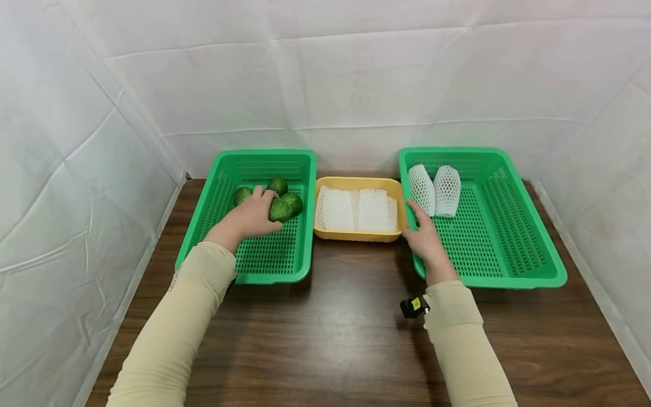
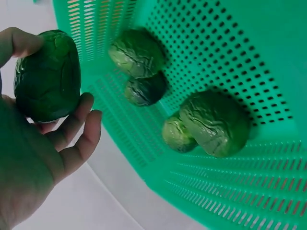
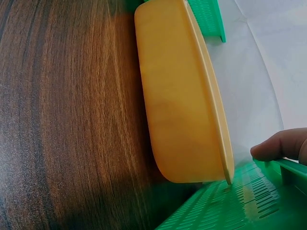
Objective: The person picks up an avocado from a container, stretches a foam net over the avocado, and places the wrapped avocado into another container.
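My left hand (image 1: 249,216) reaches into the left green basket (image 1: 308,249). In the left wrist view it holds a dark green, wrinkled, rounded fruit (image 2: 48,76) between thumb and fingers; its exact kind is unclear. Several similar fruits (image 2: 216,123) lie in that basket, apart from the hand. My right hand (image 1: 426,240) touches the left rim of the right green basket (image 1: 534,249), thumb and forefinger spread apart. A straight finger (image 3: 278,145) lies on the rim in the right wrist view. Inside that basket stand two white foam net sleeves (image 1: 447,191); their contents are hidden.
Between the baskets sits a yellow tray (image 1: 356,236) with white foam nets (image 1: 373,209) laid flat. Everything stands on a dark wood-grain table (image 1: 325,328). White sheeting (image 1: 356,85) encloses the back and both sides.
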The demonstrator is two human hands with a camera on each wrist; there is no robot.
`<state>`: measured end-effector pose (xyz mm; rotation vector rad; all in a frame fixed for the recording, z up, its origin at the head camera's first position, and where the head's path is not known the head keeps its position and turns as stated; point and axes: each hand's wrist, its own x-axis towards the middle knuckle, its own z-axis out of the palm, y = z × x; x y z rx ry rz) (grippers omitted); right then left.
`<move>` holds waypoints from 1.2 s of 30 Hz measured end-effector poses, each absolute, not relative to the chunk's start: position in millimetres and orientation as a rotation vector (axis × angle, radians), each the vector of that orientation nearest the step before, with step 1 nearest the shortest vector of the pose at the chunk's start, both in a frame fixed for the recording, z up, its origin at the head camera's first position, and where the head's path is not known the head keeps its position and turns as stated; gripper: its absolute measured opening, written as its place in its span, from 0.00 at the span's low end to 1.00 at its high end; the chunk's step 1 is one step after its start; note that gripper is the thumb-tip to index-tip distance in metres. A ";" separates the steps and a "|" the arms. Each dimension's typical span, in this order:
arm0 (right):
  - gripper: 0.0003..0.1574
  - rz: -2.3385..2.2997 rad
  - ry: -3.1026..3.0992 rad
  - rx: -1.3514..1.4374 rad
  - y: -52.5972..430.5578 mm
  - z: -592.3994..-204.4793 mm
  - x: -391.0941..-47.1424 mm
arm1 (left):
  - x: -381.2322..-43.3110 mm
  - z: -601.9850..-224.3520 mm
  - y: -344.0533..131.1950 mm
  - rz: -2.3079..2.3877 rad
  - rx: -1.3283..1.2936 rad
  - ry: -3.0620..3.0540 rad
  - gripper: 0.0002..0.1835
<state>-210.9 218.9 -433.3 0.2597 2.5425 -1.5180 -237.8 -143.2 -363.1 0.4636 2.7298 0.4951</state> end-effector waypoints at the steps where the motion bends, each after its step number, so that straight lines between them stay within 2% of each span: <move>1: 0.44 -1.519 2.541 0.258 218.9 -433.0 -210.7 | -237.3 -362.2 -142.1 0.498 0.471 2.740 0.34; 14: 0.44 -1.522 2.534 0.263 218.4 -432.7 -210.4 | -230.3 -358.5 -122.8 0.527 0.636 2.841 0.35; 24: 0.44 -1.520 2.542 0.249 218.9 -432.9 -210.3 | -225.2 -351.8 -104.5 0.639 0.733 2.807 0.31; 36: 0.44 -1.533 2.539 0.250 217.7 -431.8 -209.3 | -225.5 -348.5 -83.6 0.648 0.721 2.828 0.33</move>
